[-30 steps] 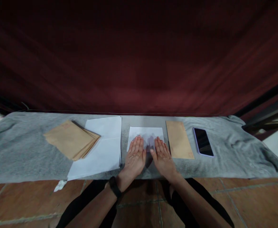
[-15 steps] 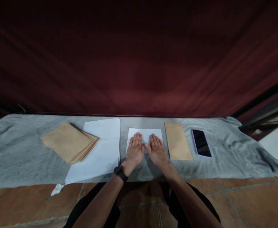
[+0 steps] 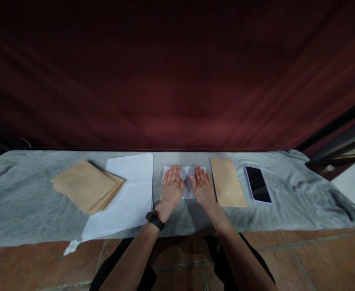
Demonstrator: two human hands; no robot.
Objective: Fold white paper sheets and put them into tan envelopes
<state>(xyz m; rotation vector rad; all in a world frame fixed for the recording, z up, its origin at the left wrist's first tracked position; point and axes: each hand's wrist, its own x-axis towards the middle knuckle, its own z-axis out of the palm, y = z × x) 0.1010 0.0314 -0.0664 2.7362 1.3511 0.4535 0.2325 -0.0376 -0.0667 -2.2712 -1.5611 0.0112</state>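
Note:
A small white sheet of paper [image 3: 187, 190] lies on the grey cloth in front of me, partly covered by both hands. My left hand [image 3: 172, 186] rests flat on its left part, fingers stretched out and pointing away from me. Flat on the right part is my right hand [image 3: 202, 187], its fingers straight and its thumb turned inward. Bare paper shows between the two hands. Just right of my right hand is a single brown envelope [image 3: 229, 182]. Larger white sheets [image 3: 132, 202] lie to the left of my left hand.
A fanned stack of brown envelopes [image 3: 85, 186] overlaps the large sheets. A phone [image 3: 258, 184] lies right of the single envelope. The grey cloth [image 3: 299, 194] covers a long narrow surface, with a dark red curtain [image 3: 177, 101] behind it. A white scrap [image 3: 72, 247] is at the front edge.
Both hands have slid a little away from me toward the paper's far edge and slightly apart. More of the paper shows between them.

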